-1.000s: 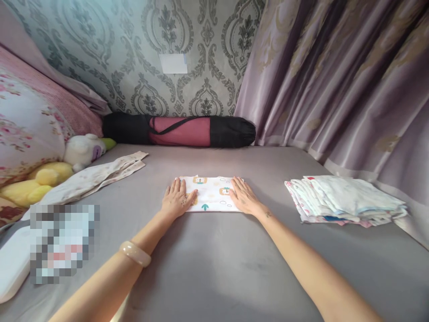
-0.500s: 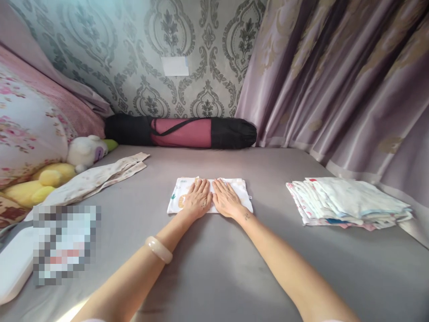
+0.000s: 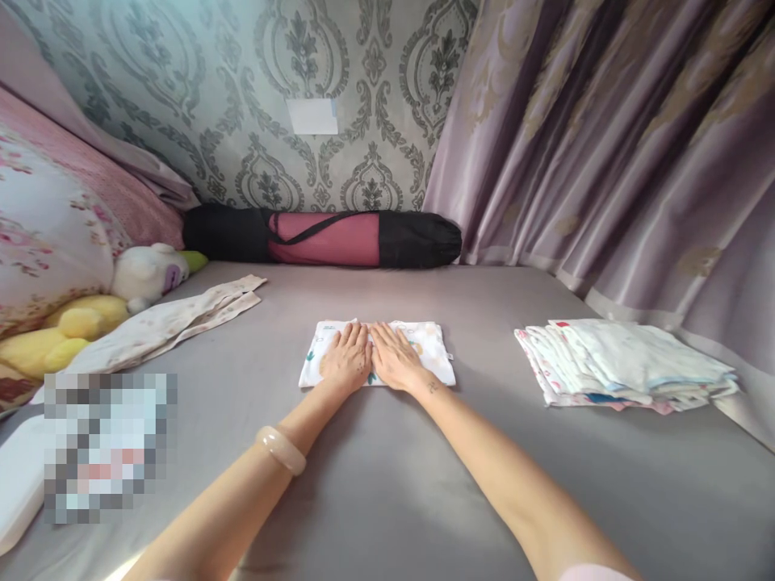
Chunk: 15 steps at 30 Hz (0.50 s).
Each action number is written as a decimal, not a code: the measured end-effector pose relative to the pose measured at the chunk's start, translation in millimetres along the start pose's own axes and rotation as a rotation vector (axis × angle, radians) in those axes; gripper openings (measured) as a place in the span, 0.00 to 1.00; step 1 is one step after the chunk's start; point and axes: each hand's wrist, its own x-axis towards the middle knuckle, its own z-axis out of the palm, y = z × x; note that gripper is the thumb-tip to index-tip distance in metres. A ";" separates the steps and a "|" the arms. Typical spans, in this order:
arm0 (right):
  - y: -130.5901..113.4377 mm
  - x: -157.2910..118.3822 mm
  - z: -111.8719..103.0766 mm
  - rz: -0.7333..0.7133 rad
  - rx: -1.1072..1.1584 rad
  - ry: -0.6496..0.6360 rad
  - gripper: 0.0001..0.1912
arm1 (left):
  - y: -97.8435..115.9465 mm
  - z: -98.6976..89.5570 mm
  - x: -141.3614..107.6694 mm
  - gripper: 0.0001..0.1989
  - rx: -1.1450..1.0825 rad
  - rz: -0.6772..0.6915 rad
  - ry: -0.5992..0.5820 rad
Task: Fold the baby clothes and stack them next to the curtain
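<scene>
A white printed cloth [image 3: 434, 349], folded into a flat rectangle, lies on the grey bed sheet [image 3: 375, 476]. My left hand [image 3: 349, 355] rests palm down on its left half, fingers extended and pointing away from me. Beside it, my right hand [image 3: 395, 355] lies flat just right of the cloth's middle. The two hands nearly touch at the thumbs. Neither one grips anything. A pale bangle [image 3: 282, 450] circles my left forearm.
Folded cloths are stacked [image 3: 635, 359] at the right. A black and red rolled bag [image 3: 327, 238] lies along the wall. Patterned pants [image 3: 175, 319], plush toys [image 3: 145, 274], a white object [image 3: 21, 476] and a blurred item [image 3: 112, 448] are at the left.
My right hand has slid left, closer to my left hand, uncovering more of the cloth's right side. The view has shifted slightly.
</scene>
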 end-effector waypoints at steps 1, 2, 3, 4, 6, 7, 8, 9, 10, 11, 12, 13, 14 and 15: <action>-1.3 -0.2 4.4 -0.002 -0.001 0.002 0.29 | -0.8 3.6 -0.6 0.27 -0.003 -0.002 -0.045; -2.2 -0.6 8.3 -0.004 -0.004 0.004 0.29 | -1.3 6.8 -1.0 0.27 -0.002 -0.005 -0.069; -2.7 -1.0 11.3 -0.007 -0.005 0.007 0.29 | -1.6 9.4 -1.1 0.28 0.000 -0.008 -0.073; -2.8 -1.3 13.1 -0.011 -0.006 0.007 0.29 | -1.7 11.0 -1.0 0.28 0.004 -0.010 -0.068; -2.2 -1.0 12.2 -0.010 -0.002 0.003 0.29 | -1.8 11.6 -0.4 0.27 0.011 -0.008 -0.057; -1.4 -0.5 9.7 -0.010 0.006 -0.011 0.29 | -2.2 10.6 -0.2 0.27 0.012 -0.001 -0.059; -0.1 -0.1 6.1 -0.010 0.019 -0.036 0.29 | -3.0 9.0 -0.1 0.27 0.012 0.006 -0.063; 1.8 0.0 1.9 -0.006 0.035 -0.063 0.30 | -4.2 7.0 -0.4 0.27 0.015 0.012 -0.061; 4.3 -0.4 -2.5 0.001 0.048 -0.077 0.30 | -6.0 4.8 -1.0 0.28 0.023 0.017 -0.043; 7.4 -1.4 -6.5 0.015 0.052 -0.073 0.30 | -8.2 2.7 -1.9 0.28 0.037 0.021 -0.009; 10.9 -3.0 -9.6 0.036 0.045 -0.052 0.30 | -10.8 1.2 -3.1 0.28 0.052 0.021 0.032; 14.5 -5.2 -11.4 0.060 0.030 -0.024 0.31 | -13.5 0.4 -4.3 0.28 0.064 0.018 0.064; 17.9 -7.8 -11.6 0.083 0.011 0.001 0.31 | -16.1 0.5 -5.5 0.29 0.067 0.017 0.074; 20.9 -10.3 -10.5 0.100 -0.006 0.011 0.31 | -18.4 1.5 -6.4 0.29 0.061 0.014 0.058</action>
